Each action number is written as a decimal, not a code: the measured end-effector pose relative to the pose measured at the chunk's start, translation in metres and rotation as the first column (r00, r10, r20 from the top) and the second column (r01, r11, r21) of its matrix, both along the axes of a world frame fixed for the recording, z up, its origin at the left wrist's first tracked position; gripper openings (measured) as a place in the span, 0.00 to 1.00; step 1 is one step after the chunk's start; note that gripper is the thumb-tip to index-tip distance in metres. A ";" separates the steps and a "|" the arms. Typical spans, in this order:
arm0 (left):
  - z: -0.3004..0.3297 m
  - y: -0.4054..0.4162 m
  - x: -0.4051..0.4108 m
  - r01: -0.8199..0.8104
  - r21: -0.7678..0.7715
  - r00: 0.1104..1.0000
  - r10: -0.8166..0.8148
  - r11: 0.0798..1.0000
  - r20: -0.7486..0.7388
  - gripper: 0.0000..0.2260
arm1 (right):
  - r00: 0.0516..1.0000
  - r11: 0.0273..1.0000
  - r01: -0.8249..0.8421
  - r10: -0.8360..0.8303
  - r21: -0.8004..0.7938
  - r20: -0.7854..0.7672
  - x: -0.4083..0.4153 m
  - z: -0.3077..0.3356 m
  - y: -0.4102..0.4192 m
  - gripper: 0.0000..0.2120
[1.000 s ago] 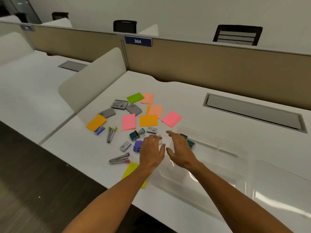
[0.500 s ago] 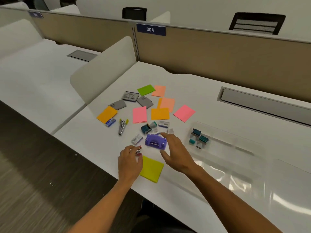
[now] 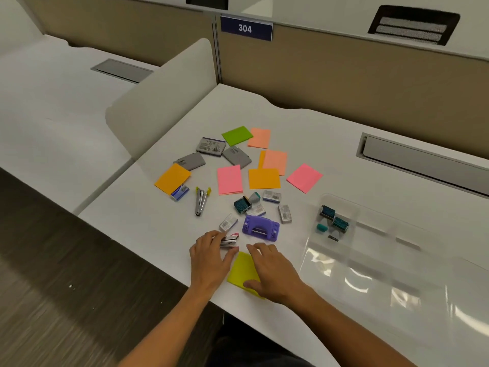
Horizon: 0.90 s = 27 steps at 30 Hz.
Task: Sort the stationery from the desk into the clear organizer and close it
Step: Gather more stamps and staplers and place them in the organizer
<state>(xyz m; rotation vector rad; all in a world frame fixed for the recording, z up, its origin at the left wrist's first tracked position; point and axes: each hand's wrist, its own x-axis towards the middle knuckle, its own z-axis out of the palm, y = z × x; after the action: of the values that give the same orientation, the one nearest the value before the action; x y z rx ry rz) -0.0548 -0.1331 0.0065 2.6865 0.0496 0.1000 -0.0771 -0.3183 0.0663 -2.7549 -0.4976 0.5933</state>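
Note:
My left hand [image 3: 210,260] closes around a small pink and silver stapler [image 3: 229,241] at the desk's near edge. Beside it my right hand [image 3: 274,271] lies flat, fingers apart, on a yellow-green sticky pad [image 3: 242,271]. A purple hole punch [image 3: 260,227] sits just beyond both hands. The clear organizer [image 3: 370,260] lies open to the right, with two teal stamps [image 3: 334,217] and a teal eraser [image 3: 322,228] in its far-left compartment. Coloured sticky pads [image 3: 229,179], grey boxes [image 3: 211,146], staple boxes [image 3: 284,213] and a yellow-handled staple remover [image 3: 201,200] are scattered across the desk.
A curved white divider [image 3: 164,102] stands at the desk's left side, and a tan partition [image 3: 344,75] with a "304" label runs along the back. A grey cable tray [image 3: 423,160] is set in the desk at the back right. The near desk edge drops to dark floor.
My left hand has closed on the stapler. My right hand has dropped from near the hole punch onto the yellow-green pad. The camera has moved closer and lower.

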 end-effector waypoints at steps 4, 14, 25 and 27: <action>-0.004 0.006 -0.001 0.035 0.016 0.999 -0.035 0.999 0.009 0.24 | 0.999 0.997 -0.007 0.003 -0.076 -0.042 0.000 -0.006 0.004 0.47; -0.001 0.009 0.002 -0.007 -0.050 1.000 0.007 0.999 -0.005 0.16 | 0.998 0.990 0.002 -0.011 -0.142 -0.065 0.013 -0.008 0.016 0.45; 0.028 0.037 0.001 -0.281 -0.561 0.957 0.268 0.779 -0.108 0.09 | 0.996 0.997 0.065 -0.066 0.034 0.052 0.063 0.014 0.061 0.28; 0.032 0.043 0.000 -0.316 -0.591 0.945 0.301 0.742 -0.128 0.08 | 0.995 0.996 0.055 -0.060 0.064 0.080 0.076 0.013 0.074 0.27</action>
<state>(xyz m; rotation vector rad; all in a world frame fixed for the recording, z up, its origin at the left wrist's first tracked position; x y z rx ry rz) -0.0553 -0.0899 0.0383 2.0060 0.4619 0.1289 -0.0007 -0.2445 0.0790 -2.7338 -0.4451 0.4455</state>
